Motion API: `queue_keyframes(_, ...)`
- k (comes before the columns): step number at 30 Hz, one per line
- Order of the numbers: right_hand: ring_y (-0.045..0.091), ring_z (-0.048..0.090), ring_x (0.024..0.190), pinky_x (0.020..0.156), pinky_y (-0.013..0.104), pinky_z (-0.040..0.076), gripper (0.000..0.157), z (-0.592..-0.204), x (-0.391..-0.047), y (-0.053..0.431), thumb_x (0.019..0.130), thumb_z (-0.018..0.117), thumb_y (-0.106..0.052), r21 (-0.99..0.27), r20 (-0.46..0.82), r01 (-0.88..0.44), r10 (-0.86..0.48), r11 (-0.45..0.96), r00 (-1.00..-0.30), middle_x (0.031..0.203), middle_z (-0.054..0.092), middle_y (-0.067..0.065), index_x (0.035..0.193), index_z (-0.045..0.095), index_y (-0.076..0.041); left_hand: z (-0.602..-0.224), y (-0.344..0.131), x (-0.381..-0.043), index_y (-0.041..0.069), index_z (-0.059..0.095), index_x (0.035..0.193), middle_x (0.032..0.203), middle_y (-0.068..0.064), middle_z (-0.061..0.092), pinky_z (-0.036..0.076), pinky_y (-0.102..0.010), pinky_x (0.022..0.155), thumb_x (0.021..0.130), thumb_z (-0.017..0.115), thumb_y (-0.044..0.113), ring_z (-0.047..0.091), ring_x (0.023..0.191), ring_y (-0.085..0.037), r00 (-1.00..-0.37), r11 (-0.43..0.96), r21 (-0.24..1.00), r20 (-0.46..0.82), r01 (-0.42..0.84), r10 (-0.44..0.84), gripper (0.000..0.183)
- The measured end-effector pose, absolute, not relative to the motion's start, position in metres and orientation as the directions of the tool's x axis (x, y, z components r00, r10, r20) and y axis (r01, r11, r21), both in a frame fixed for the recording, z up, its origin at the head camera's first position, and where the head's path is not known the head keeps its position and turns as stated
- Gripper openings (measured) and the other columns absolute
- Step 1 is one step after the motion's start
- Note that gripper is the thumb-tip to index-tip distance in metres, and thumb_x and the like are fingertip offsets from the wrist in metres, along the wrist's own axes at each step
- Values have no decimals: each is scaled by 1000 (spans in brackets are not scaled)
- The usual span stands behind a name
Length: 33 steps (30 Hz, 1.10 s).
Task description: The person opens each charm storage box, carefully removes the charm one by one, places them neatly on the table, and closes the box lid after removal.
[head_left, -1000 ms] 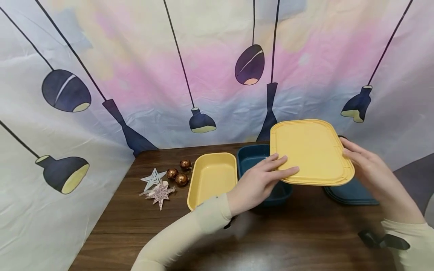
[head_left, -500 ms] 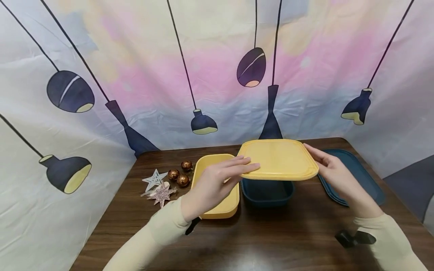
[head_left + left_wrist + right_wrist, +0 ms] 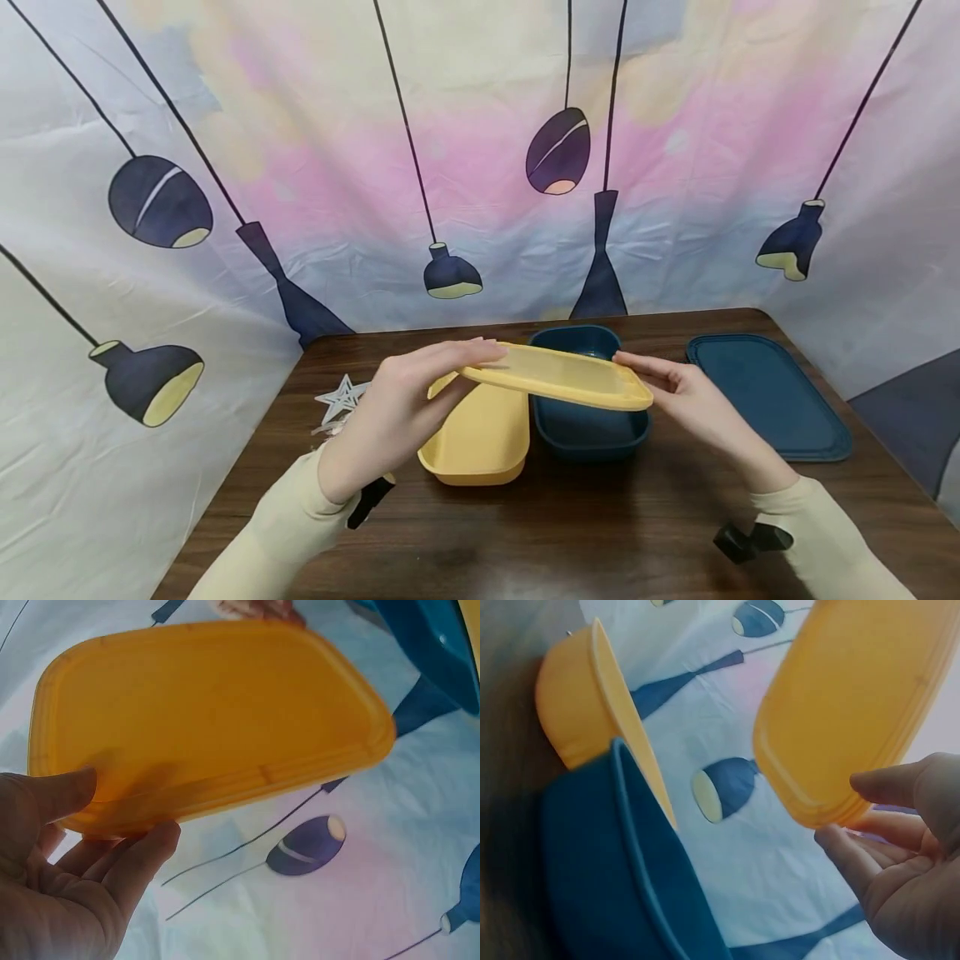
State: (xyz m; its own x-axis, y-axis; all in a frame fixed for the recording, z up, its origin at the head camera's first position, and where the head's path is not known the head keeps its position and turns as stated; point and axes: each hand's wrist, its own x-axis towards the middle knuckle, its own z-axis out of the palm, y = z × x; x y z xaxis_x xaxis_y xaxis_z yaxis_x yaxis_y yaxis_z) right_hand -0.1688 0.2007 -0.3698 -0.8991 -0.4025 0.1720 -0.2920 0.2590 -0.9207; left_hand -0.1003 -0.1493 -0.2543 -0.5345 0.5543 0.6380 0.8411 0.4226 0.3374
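A yellow lid (image 3: 562,375) is held up between both hands, tilted with its left end higher in the head view. My left hand (image 3: 397,408) pinches its left end, thumb on one face and fingers on the other, as the left wrist view shows. At the opposite end my right hand (image 3: 697,400) pinches the rim between thumb and fingers. Below the lid stand a yellow container (image 3: 480,442) and, just right of it, a dark blue container (image 3: 588,433), both without covers. The lid overlaps parts of both in the head view.
A dark blue lid (image 3: 768,396) lies at the right of the wooden table (image 3: 540,533). Star ornaments (image 3: 341,400) lie at the left, partly behind my left hand. A printed cloth (image 3: 495,150) hangs behind the table.
Both hands have carried the yellow lid left and lower, from over the blue lid to above the two containers. It has tipped to nearly edge-on. My left hand now hides the brown balls.
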Motion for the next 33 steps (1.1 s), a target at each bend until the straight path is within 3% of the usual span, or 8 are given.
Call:
queue_keyframes(3, 1, 60, 75, 60, 20, 50, 43, -376, -166, 189, 102, 64, -21, -917, 151, -279, -400, 284, -904, 132, 62, 18, 142, 58, -8, -249, -155, -96, 14, 70, 129, 122, 3, 70, 51, -19, 73, 91, 71, -4, 64, 90, -8, -546, 449, 334, 663, 828, 513, 42)
queue_keyframes(7, 13, 65, 76, 65, 26, 54, 38, -385, -159, 173, 100, 65, -27, -926, 113, -243, -401, 289, -909, 118, 69, 17, 132, 67, -7, -242, -162, -92, 13, 72, 126, 107, 5, 73, 44, -17, 57, 90, 75, 0, 54, 67, -6, -560, 490, 335, 701, 805, 441, 39)
queue_keyframes(9, 25, 68, 105, 85, 33, 57, 40, -389, -156, 165, 101, 64, -31, -938, 109, -233, -417, 258, -902, 118, 69, 19, 130, 68, -4, -240, -165, -91, 12, 72, 125, 104, 4, 73, 48, -17, 59, 89, 76, 0, 59, 69, -6, -566, 504, 342, 718, 793, 404, 38)
queue_keyframes(11, 35, 65, 115, 92, 39, 56, 41, -392, -154, 159, 102, 62, -29, -950, 120, -234, -447, 209, -886, 127, 66, 21, 132, 65, -2, -238, -167, -92, 11, 72, 124, 103, 2, 74, 53, -18, 63, 88, 76, -1, 65, 72, -7, -574, 510, 356, 729, 783, 373, 38)
queue_keyframes(14, 41, 62, 117, 93, 41, 55, 42, -394, -153, 150, 103, 61, -28, -962, 126, -225, -486, 151, -865, 129, 64, 23, 134, 64, -1, -237, -171, -93, 10, 72, 124, 104, 0, 75, 58, -21, 70, 87, 77, -3, 70, 81, -9, -584, 517, 374, 740, 770, 334, 40)
queue_keyframes(18, 41, 61, 119, 93, 40, 55, 42, -395, -149, 142, 103, 61, -28, -972, 122, -208, -526, 107, -841, 129, 65, 19, 135, 63, -1, -236, -176, -95, 10, 71, 126, 104, -1, 75, 58, -24, 75, 86, 77, -3, 73, 87, -11, -594, 518, 397, 748, 758, 295, 42)
queue_keyframes(27, 20, 67, 113, 90, 39, 56, 38, -400, -146, 126, 102, 62, -25, -989, 95, -145, -583, 39, -807, 125, 68, 17, 131, 65, -1, -238, -189, -114, 12, 69, 132, 105, -6, 76, 57, -20, 71, 89, 76, 4, 74, 84, -15, -615, 594, 395, 757, 701, 223, 44)
queue_keyframes(33, 32, 69, 107, 87, 38, 57, 35, -412, -146, 112, 101, 64, -23, -997, 54, -79, -604, 15, -795, 113, 72, 19, 123, 67, 4, -250, -199, -136, 14, 67, 134, 117, -9, 73, 58, -21, 72, 93, 75, 14, 75, 91, -21, -679, 638, 440, 711, 633, 183, 42)
